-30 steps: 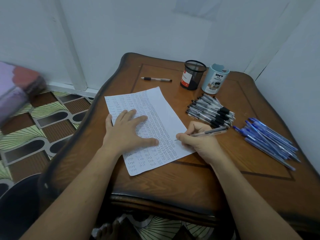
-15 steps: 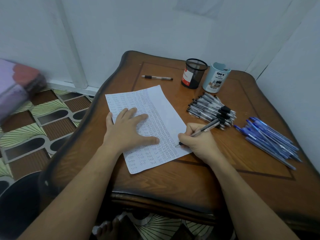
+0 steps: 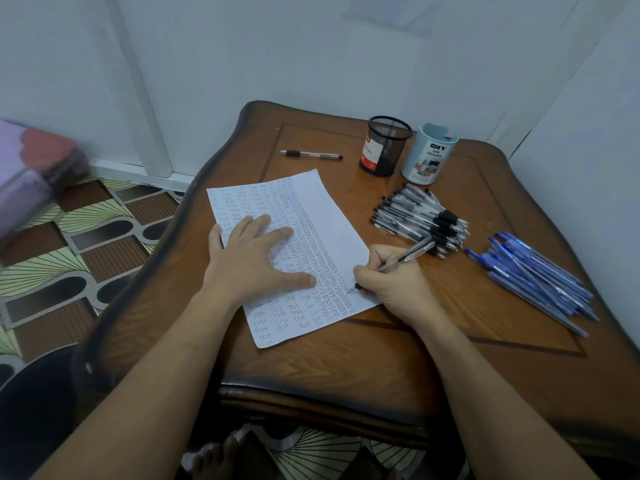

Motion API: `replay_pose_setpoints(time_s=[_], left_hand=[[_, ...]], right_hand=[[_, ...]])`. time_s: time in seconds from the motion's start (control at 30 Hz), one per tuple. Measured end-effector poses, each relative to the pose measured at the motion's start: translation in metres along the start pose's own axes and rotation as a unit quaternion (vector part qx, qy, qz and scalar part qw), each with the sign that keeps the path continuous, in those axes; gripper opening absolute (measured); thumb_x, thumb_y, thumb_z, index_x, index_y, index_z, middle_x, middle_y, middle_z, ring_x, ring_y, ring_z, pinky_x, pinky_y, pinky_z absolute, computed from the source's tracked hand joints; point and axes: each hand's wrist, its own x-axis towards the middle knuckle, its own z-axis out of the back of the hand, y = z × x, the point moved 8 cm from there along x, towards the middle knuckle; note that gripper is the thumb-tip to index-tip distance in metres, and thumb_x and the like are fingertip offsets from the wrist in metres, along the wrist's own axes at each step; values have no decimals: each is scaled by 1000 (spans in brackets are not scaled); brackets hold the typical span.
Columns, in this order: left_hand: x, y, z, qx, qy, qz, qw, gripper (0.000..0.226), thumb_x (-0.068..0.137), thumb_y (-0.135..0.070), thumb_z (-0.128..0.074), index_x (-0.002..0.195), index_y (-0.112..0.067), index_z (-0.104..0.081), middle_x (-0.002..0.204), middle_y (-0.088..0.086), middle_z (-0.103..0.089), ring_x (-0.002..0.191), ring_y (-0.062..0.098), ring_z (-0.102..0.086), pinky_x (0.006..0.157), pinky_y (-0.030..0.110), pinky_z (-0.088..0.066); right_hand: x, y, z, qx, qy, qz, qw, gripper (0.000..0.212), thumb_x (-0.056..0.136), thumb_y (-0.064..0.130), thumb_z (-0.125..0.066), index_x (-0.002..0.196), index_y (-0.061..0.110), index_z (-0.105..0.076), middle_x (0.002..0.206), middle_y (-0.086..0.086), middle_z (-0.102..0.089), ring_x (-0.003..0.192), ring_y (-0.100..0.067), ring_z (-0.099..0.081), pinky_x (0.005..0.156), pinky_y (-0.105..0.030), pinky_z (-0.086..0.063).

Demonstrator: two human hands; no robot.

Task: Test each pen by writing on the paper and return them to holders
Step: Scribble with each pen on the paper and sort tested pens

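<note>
- The pen (image 3: 401,258) under test is in the right hand (image 3: 391,282), its tip down on the paper (image 3: 332,216) near the sheet's right edge and its barrel slanting up and away to the right.
- The right hand's fingers are curled round the lower barrel in a writing grip. The heel of the hand rests on the sheet's corner and the table (image 3: 346,368), which steadies a short stroke.
- The written columns are crowded here, so a fresh mark is best placed in the white margin, where a faint line would show at once.
- Light, even pressure should be enough; pressing hard could tear the sheet at its edge.
- The left hand (image 3: 252,261) lies flat on the sheet with its fingers spread. It holds nothing and pins the paper against sliding.
- Just beyond the writing hand lies a heap of black-tipped pens (image 3: 419,216), and further right a heap of blue pens (image 3: 533,275). The pen's raised end comes close to the first heap, so the stroke should stay small.
- Two holders stand at the far edge: a black mesh cup (image 3: 384,147) and a pale blue cup (image 3: 429,154). No pens show above either rim.
- A lone pen (image 3: 311,154) lies apart, left of the mesh cup.
</note>
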Motion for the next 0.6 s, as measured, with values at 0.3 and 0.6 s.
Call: replay_pose_setpoints(time_s=[0.3, 0.6], left_hand=[[1, 1, -1, 2, 4, 0, 1000, 105, 53, -100, -39, 146, -52, -31, 165, -10, -11, 153, 15, -1, 119, 56, 12], [0, 0, 0, -2, 6, 2, 1000, 103, 55, -98, -44, 146, -51, -32, 165, -11, -11, 152, 15, -1, 119, 56, 11]], right_hand=[[0, -3, 1, 4, -3, 3, 1000, 38, 79, -9, -66, 57, -2, -36, 53, -4, -36, 53, -17, -35, 54, -29, -28], [0, 0, 3, -8, -12, 8, 1000, 38, 78, -8, -65, 54, 6, -39, 52, -2, -34, 55, -18, -34, 56, -31, -28]])
